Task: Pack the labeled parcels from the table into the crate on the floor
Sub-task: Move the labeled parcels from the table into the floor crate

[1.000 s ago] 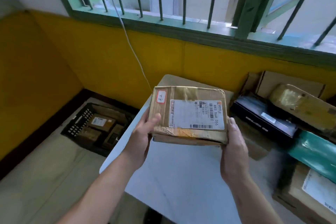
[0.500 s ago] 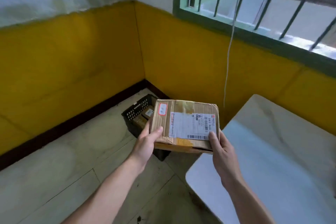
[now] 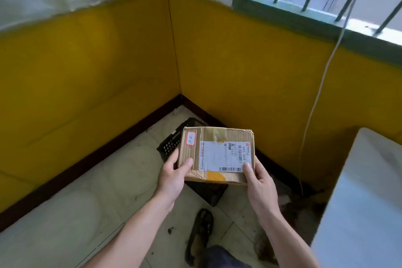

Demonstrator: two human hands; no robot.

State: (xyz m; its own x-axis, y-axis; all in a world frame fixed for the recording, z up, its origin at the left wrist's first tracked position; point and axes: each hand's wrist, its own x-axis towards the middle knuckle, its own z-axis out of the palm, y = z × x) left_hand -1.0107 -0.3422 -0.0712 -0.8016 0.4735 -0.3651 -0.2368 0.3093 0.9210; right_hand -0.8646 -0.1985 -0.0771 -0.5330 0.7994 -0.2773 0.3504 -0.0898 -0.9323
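Both hands, left hand and right hand, clamp the near corners of the parcel, held level with its long side left-to-right, directly above the crate on the floor below.

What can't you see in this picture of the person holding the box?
Head view only:
- Inside of the black plastic crate: hidden by the brown cardboard parcel held in the left hand and right hand.
- Small print on the parcel's white shipping label: too small.
- White table: cut off by the right edge.
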